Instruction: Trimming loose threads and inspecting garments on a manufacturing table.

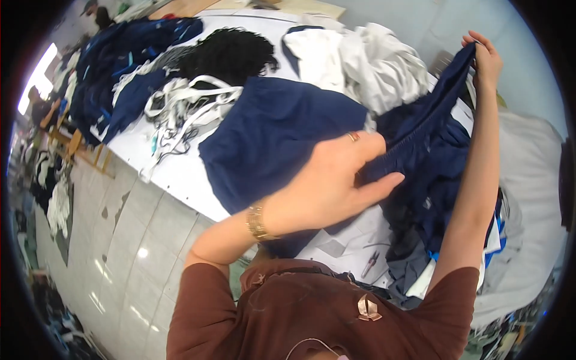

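My right hand (pixel 487 63), raised at the upper right, pinches one end of the gathered waistband of a navy garment (pixel 429 135). From there the waistband slopes down toward my left hand, and the rest of the cloth hangs in folds onto the table. My left hand (pixel 342 171), with a gold bracelet and a ring, is over the waistband's lower end. Its thumb is stretched away from the bent forefinger, navy cloth showing in the gap; the other fingers are hidden. Beneath and beside it, a flat navy piece (pixel 282 120) is spread on the white table (pixel 192 201).
White cloth (pixel 378 63) is heaped at the back. White straps (pixel 186 105), a black stringy pile (pixel 231 54) and dark blue garments (pixel 120 60) cover the left. Small thread snips (pixel 371 264) lie near the front edge. A large pale grey sack (pixel 528 198) stands right.
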`<state>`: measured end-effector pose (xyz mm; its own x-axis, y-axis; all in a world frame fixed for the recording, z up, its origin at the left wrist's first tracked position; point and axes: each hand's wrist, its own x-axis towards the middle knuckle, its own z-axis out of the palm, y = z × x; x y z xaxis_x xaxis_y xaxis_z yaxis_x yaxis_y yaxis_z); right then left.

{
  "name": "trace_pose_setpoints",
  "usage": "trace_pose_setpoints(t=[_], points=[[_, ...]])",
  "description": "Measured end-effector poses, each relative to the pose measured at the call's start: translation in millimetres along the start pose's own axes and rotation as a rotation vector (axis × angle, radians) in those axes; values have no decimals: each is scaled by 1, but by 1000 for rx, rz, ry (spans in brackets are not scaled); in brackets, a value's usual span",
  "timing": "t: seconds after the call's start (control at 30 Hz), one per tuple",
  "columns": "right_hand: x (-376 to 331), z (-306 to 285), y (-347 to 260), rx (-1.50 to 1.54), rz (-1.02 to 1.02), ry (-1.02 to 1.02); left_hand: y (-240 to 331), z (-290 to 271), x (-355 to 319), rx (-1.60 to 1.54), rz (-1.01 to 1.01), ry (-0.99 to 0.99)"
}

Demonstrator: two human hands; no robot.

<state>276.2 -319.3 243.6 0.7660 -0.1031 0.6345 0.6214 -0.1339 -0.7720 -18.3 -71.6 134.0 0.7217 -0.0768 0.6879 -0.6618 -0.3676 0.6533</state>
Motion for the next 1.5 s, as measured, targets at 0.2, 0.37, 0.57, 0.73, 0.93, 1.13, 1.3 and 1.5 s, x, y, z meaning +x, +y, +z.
trace_pose_setpoints(t=[0.2,0.37,0.57,0.73,0.93,1.13,1.3,1.5], points=[[-20,122,38,-272,-22,-256,-56,-39,-41,-417,-450,239],[-67,247,97,-463,-57,-371,-112,-79,-85,-536,-613,479],[-166,398,179,-580,-111,-683,-195,-123,-158,-46,-941,627],[-263,453,212,-190,55,-643,-239,-144,-206,434,-1056,640],[-306,325,186,-365,-348,-670,-225,-128,-179,997,-745,290],[-243,85,192,-1118,-224,-319,-208,-115,-172,994,-711,227],[-184,-100,188,-1933,170,291,-183,-94,-159,924,-663,275],[-161,-141,179,-1443,893,122,-142,-53,-144,686,-616,281]])
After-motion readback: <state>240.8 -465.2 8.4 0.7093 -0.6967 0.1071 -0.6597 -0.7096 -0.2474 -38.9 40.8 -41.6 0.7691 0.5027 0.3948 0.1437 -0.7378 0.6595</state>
